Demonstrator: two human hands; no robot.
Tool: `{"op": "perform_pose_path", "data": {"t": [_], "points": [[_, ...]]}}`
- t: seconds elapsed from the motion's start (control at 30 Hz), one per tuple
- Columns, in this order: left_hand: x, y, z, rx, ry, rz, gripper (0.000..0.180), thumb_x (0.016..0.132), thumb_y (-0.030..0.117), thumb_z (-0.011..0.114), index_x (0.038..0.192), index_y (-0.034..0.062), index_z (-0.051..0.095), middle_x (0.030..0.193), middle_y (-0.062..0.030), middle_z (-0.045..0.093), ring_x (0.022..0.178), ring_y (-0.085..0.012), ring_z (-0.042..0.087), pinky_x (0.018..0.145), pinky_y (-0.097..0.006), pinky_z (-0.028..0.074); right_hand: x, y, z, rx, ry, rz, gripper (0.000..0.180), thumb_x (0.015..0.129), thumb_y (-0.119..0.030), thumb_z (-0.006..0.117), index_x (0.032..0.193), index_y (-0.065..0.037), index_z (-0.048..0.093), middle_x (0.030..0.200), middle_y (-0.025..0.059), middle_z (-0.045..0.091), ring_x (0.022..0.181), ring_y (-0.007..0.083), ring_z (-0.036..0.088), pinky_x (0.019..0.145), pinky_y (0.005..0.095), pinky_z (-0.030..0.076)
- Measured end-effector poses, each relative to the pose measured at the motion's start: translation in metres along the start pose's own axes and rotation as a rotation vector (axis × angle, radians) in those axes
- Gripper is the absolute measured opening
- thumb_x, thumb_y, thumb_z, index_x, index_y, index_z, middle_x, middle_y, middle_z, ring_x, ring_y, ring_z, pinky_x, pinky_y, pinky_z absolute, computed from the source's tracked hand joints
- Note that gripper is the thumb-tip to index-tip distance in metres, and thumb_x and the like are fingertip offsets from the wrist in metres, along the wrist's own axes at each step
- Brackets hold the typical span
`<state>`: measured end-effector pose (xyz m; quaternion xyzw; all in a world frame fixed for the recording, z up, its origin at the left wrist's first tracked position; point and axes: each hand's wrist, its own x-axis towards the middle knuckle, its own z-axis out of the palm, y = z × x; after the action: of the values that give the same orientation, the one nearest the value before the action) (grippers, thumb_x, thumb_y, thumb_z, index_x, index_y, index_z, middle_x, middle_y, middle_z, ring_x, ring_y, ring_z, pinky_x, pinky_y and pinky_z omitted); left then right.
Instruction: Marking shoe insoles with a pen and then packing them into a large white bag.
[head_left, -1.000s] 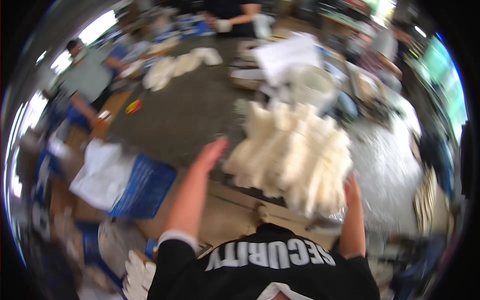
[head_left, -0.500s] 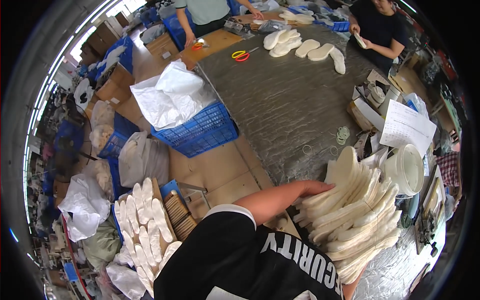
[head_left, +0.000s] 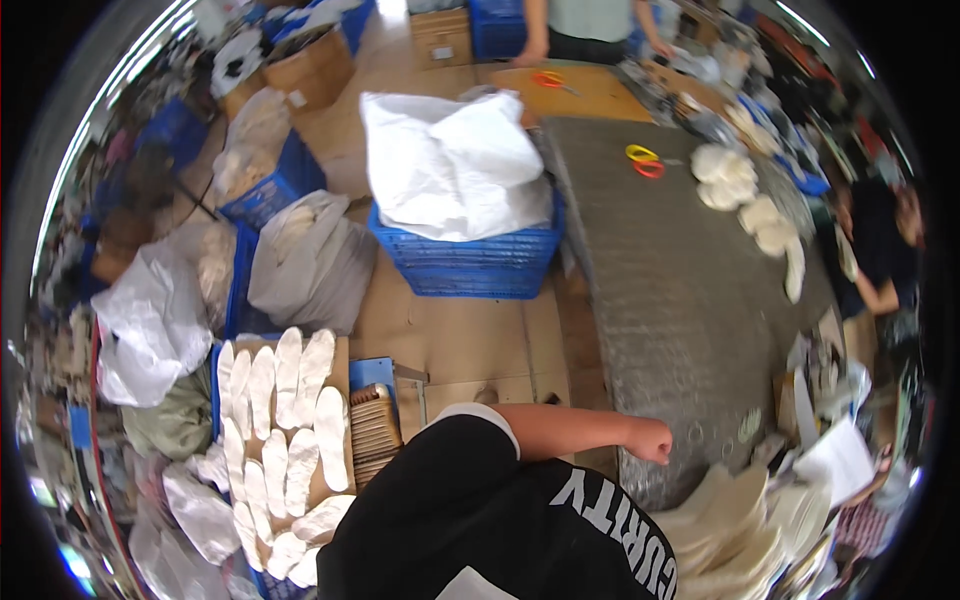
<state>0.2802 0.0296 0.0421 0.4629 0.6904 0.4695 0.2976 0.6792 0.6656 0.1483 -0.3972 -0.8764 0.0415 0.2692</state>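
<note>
My left hand (head_left: 650,440) is closed in a fist over the dark table (head_left: 690,330), and nothing shows in it. Just below it lies a big pile of cream padded insoles (head_left: 720,525), cut off by the lower edge; hand and pile look apart. My right hand is out of sight, past the lower edge or behind my body. Thin rings like rubber bands (head_left: 749,424) rest on the table right of my left hand. Farther back are more insoles (head_left: 725,177) and scissors with yellow and red handles (head_left: 645,160).
Left of the table stands a blue crate (head_left: 470,262) holding a white sack (head_left: 450,165). Rows of insoles lie on a board (head_left: 341,360) at my left, beside stacked brown pieces (head_left: 375,432). Co-workers stand at the far end (head_left: 590,25) and the right side (head_left: 885,240).
The view has swung left, so the table and pile sit lower and farther right. My left hand has come off the pile's edge and closed into a fist.
</note>
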Motion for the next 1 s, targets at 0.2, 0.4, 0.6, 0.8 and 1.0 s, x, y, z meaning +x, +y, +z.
{"op": "perform_pose_path", "data": {"t": [0.2,0.4,0.6,0.8,1.0], "points": [[-0.128,-0.063,-0.089,0.026,0.434,-0.22,0.027,0.079,0.027,0.065,0.085,0.0014,0.064,0.078,-0.016,0.064,0.075,-0.0317,0.062,0.063,-0.042,0.045,0.108,-0.34,0.08,-0.076,0.178,-0.501,0.026,0.082,-0.043,0.062,0.089,-0.021,0.072,0.083,-0.0052,0.069,0.068,0.0134,0.064,0.062,0.0306,0.048],[-0.255,-0.1,-0.131,-0.11,0.802,-0.456,0.026,0.079,0.026,0.061,0.077,-0.0003,0.061,0.068,-0.0167,0.061,0.065,-0.0308,0.059,0.06,-0.041,0.043,-0.033,-0.756,0.108,0.052,-0.387,-1.107,0.048,0.088,-0.023,0.056,0.129,-0.001,0.044,0.134,0.02,0.042,0.127,0.0319,0.037,0.106,0.0443,0.029],[-0.357,-0.074,-0.082,-0.241,1.156,-0.728,0.031,0.081,0.03,0.053,0.073,0.0014,0.064,0.068,-0.0172,0.061,0.065,-0.0299,0.059,0.062,-0.042,0.045,-0.113,-0.978,0.186,0.369,-0.746,-1.511,0.046,0.082,-0.008,0.057,0.127,-0.005,0.047,0.14,0.0175,0.036,0.131,0.0329,0.032,0.108,0.0404,0.026],[-0.384,-0.103,-0.038,-0.244,1.342,-1.045,0.034,0.081,0.033,0.058,0.089,0.0007,0.066,0.087,-0.019,0.065,0.083,-0.0336,0.063,0.076,-0.041,0.049,-0.217,-1.159,0.223,0.577,-1.087,-1.668,0.043,0.082,-0.014,0.063,0.123,-0.006,0.051,0.137,0.0191,0.04,0.127,0.0337,0.038,0.104,0.039,0.031],[-0.385,-0.101,-0.115,-0.388,1.423,-1.105,0.037,0.081,0.034,0.06,0.096,0.0002,0.065,0.092,-0.019,0.065,0.087,-0.0342,0.062,0.079,-0.04,0.049,-0.268,-1.245,0.329,0.514,-0.569,-1.822,0.079,0.071,-0.032,0.075,0.134,-0.005,0.036,0.14,0.0217,0.036,0.129,0.0367,0.034,0.104,0.052,0.026]]}}
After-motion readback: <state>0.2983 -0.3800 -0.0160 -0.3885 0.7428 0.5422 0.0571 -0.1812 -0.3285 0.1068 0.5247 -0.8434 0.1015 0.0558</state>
